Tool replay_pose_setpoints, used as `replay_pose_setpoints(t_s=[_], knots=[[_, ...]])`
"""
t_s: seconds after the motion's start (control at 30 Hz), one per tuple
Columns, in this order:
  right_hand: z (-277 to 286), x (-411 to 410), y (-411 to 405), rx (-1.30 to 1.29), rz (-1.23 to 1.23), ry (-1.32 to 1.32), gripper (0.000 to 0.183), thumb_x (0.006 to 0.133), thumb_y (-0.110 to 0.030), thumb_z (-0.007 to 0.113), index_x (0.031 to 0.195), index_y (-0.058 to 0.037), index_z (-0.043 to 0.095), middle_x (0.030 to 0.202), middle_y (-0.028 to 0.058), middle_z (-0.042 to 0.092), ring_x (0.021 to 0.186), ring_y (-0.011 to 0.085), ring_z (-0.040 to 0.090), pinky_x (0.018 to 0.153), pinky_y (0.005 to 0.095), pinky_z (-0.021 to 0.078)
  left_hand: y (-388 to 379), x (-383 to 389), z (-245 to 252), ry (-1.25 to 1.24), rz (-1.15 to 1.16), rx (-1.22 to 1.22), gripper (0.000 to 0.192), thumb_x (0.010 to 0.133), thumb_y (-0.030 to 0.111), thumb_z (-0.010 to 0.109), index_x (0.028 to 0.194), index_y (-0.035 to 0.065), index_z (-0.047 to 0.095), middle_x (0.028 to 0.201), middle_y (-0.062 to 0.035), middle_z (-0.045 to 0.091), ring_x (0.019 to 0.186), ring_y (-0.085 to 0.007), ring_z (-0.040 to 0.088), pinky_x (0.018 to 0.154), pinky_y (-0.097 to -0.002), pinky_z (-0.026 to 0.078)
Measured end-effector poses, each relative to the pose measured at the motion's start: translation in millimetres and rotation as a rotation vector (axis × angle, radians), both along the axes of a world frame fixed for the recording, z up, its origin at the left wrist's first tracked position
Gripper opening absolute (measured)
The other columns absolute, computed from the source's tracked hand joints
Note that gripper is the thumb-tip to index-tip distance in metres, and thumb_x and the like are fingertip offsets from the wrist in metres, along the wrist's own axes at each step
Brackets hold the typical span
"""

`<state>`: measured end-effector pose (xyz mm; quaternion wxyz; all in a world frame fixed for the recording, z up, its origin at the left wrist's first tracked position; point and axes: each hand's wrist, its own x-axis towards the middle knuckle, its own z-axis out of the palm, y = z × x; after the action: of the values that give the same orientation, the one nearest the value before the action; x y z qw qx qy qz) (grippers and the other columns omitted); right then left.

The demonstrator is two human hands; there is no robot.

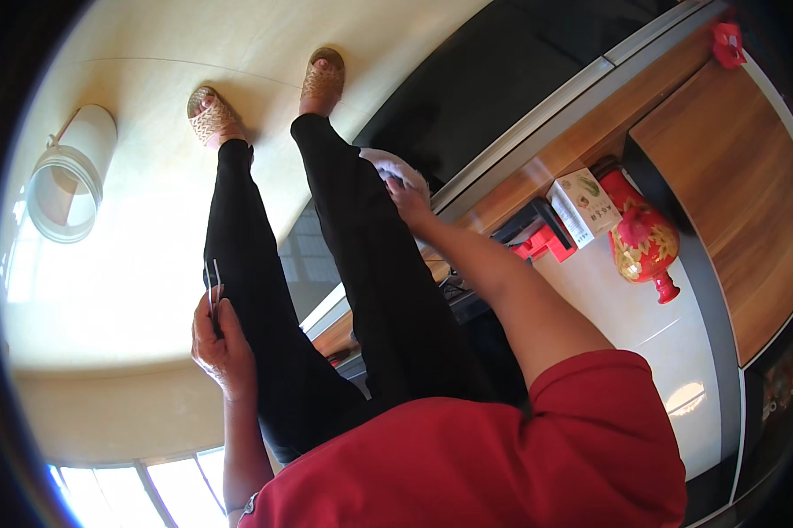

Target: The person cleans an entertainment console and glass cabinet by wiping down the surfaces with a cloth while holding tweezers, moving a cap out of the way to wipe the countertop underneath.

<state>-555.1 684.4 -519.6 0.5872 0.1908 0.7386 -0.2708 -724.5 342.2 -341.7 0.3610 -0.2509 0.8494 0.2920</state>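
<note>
My left hand (pixel 223 346) is closed around a slim metal two-pronged tool (pixel 212 280), like tweezers; its prongs point away from me and stand apart. It is held in front of my left trouser leg. My right hand (pixel 410 203) rests on a white cloth (pixel 400 166) beside my right leg, at the edge of a glossy black surface (pixel 429 125). Its fingers are partly hidden by the cloth and the leg, but they seem to grip it.
A white bucket (pixel 63 198) stands on the shiny pale floor at the left. At the right, a wooden cabinet unit (pixel 733 171) holds a red vase (pixel 641 231) with gold flowers, a printed carton (pixel 584 204) and a red object (pixel 545 244) by a black frame. A red flower (pixel 728 45) lies farther off.
</note>
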Motion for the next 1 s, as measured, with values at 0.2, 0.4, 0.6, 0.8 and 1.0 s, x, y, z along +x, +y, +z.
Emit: replay_pose_setpoints(t_s=[0.2,0.4,0.6,0.8,1.0], knots=[[-89.2,-38.9,21.6,-0.147,1.106,0.013,0.044,0.09,-0.04,0.04,0.127,-0.0264,0.058,0.135,-0.0015,0.051,0.129,0.0221,0.039,0.106,0.0508,0.0228,-4.2,3.3,-1.0,0.046,-0.107,-0.052,0.018,0.093,0.007,0.054,0.107,0.0021,0.063,0.079,0.0004,0.06,0.065,-0.0054,0.047,0.06,-0.0203,0.041],[-144.0,-118.9,75.7,0.051,1.059,-0.077,0.042,0.087,-0.037,0.041,0.123,-0.0284,0.061,0.132,-0.006,0.054,0.13,0.0175,0.038,0.107,0.0498,0.017,3.0,-21.3,-2.0,-0.003,-0.074,-0.047,0.019,0.091,0.002,0.054,0.107,0.0,0.062,0.09,-0.0081,0.068,0.064,-0.0077,0.054,0.058,-0.0231,0.045],[-141.6,-213.9,169.5,0.474,0.946,0.122,0.041,0.086,-0.042,0.046,0.117,-0.0236,0.065,0.131,-0.0044,0.055,0.13,0.0182,0.038,0.106,0.0497,0.0183,4.6,-28.6,-8.8,-0.036,-0.048,-0.031,0.017,0.091,0.004,0.053,0.106,-0.0017,0.061,0.095,-0.0115,0.068,0.075,-0.0146,0.062,0.067,-0.0272,0.049],[-46.8,-276.2,243.6,0.65,0.999,0.356,0.028,0.085,-0.03,0.048,0.096,-0.0213,0.072,0.115,0.0042,0.061,0.118,0.0259,0.046,0.1,0.0493,0.0251,32.0,-32.2,-14.7,0.152,-0.234,-0.015,0.017,0.089,0.01,0.058,0.101,0.0002,0.064,0.091,-0.0156,0.067,0.082,-0.0295,0.065,0.073,-0.0362,0.051],[6.9,-262.3,246.1,0.486,0.91,0.568,0.02,0.076,-0.022,0.054,0.078,-0.0173,0.073,0.093,0.0063,0.066,0.103,0.0222,0.054,0.095,0.0437,0.0319,59.8,-48.8,3.2,0.266,-0.288,0.028,0.017,0.088,0.01,0.059,0.101,0.0003,0.064,0.087,-0.0172,0.067,0.076,-0.0329,0.064,0.067,-0.039,0.05]])
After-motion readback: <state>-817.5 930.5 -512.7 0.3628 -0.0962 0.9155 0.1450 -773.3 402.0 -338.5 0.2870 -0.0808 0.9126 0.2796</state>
